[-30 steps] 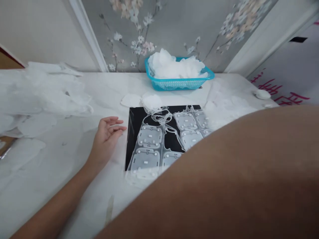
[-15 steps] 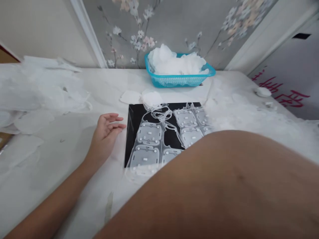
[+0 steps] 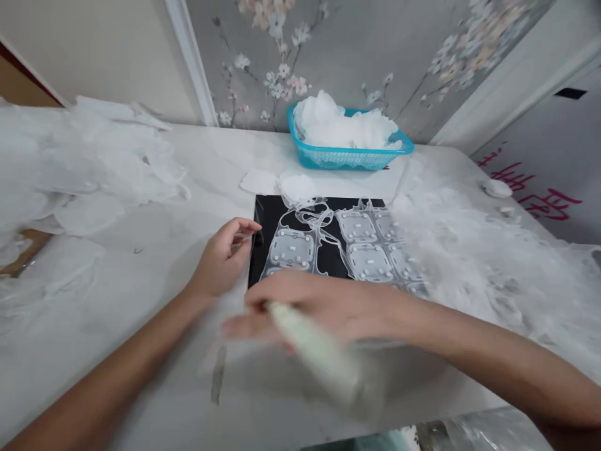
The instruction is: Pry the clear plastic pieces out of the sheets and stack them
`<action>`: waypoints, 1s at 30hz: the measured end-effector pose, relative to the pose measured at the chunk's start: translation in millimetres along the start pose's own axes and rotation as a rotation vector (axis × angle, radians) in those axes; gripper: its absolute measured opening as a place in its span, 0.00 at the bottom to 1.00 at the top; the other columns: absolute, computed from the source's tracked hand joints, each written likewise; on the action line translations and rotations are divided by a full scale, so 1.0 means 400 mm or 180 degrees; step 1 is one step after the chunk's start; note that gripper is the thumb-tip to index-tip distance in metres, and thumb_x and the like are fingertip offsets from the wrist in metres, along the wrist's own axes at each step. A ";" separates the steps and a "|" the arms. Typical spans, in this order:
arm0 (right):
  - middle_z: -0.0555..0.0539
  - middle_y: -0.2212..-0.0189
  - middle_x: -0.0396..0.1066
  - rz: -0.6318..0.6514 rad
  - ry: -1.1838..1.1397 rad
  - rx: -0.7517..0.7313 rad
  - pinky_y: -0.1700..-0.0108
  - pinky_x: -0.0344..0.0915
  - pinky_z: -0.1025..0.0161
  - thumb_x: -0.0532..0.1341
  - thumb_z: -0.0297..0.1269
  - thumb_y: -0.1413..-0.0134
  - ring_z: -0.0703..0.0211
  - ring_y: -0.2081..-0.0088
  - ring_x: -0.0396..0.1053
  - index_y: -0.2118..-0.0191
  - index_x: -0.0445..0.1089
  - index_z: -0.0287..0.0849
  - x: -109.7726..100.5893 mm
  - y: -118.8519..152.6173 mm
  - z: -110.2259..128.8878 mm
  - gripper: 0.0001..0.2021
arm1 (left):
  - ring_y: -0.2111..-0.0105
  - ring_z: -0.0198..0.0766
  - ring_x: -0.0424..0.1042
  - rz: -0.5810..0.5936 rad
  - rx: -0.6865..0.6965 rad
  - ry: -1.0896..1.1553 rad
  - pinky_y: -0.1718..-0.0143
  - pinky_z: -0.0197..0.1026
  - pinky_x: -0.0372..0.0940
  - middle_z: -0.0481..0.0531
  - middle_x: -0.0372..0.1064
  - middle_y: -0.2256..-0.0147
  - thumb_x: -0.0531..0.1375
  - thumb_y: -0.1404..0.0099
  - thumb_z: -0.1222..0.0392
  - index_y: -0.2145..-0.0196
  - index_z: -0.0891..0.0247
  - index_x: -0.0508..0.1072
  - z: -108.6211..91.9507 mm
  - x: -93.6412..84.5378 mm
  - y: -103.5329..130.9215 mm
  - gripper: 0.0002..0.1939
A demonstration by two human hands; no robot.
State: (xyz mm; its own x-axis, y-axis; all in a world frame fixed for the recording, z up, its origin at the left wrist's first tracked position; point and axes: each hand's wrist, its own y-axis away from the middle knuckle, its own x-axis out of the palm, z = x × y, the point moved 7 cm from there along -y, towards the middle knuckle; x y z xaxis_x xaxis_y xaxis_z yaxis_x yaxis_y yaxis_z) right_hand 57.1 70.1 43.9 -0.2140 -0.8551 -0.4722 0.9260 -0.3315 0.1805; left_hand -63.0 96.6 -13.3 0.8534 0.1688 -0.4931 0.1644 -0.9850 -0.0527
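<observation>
My left hand (image 3: 226,255) is at the left edge of a black board (image 3: 264,210). Its fingers are half bent and apart, with the fingertips at the edge; whether they touch it I cannot tell. On the board lie clear moulded sheets of square pads (image 3: 292,248), with thin stringy trim (image 3: 313,214) along them. In front of the board, my right hand (image 3: 310,300) is closed around a pale green, long object (image 3: 319,354). Motion blurs this object, so its kind is unclear. My right hand and forearm hide the near part of the board.
A blue basket (image 3: 354,158) heaped with white, soft-looking pieces stands by the wall. Translucent sheets pile up on the left (image 3: 94,163) and scraps on the right (image 3: 483,269). Two whitish flat pieces (image 3: 297,186) lie behind the board. A tape strip (image 3: 218,376) marks the white table.
My right arm, which filled the lower right, has drawn back, and my right hand now shows with the pale green object. My left hand's fingers have bent more and come to the board's edge.
</observation>
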 end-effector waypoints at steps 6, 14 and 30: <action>0.55 0.77 0.58 -0.1735 -0.1141 0.0326 0.77 0.55 0.71 0.45 0.52 0.39 0.70 0.78 0.55 0.69 0.56 0.43 -0.111 0.088 -0.157 0.17 | 0.41 0.47 0.53 0.0851 0.1045 -0.1123 0.42 0.50 0.51 0.52 0.56 0.41 0.57 0.40 0.46 0.45 0.55 0.62 -0.045 0.055 0.023 0.27; 0.58 0.85 0.50 -0.1912 0.0259 -0.0196 0.78 0.46 0.70 0.60 0.38 0.49 0.71 0.81 0.47 0.78 0.51 0.42 -0.103 0.045 -0.161 0.16 | 0.35 0.48 0.34 0.1714 0.0826 -0.2296 0.40 0.58 0.37 0.52 0.28 0.34 0.49 0.42 0.32 0.37 0.47 0.44 -0.001 0.092 0.044 0.40; 0.58 0.84 0.47 -0.1656 0.1239 -0.0489 0.79 0.45 0.71 0.53 0.30 0.46 0.71 0.83 0.45 0.77 0.48 0.43 -0.060 0.013 -0.140 0.12 | 0.36 0.51 0.35 0.1673 0.0607 -0.2324 0.40 0.59 0.39 0.54 0.30 0.35 0.51 0.44 0.32 0.37 0.49 0.44 -0.008 0.086 0.057 0.42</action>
State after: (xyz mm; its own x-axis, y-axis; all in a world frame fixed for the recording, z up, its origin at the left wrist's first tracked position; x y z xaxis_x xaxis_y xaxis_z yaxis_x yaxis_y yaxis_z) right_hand 84.5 111.4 8.0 -0.5437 -0.3833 -0.7466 0.7723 -0.5767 -0.2663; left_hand -28.3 80.0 -28.9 0.2604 -0.3032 -0.9167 -0.2962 -0.9287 0.2231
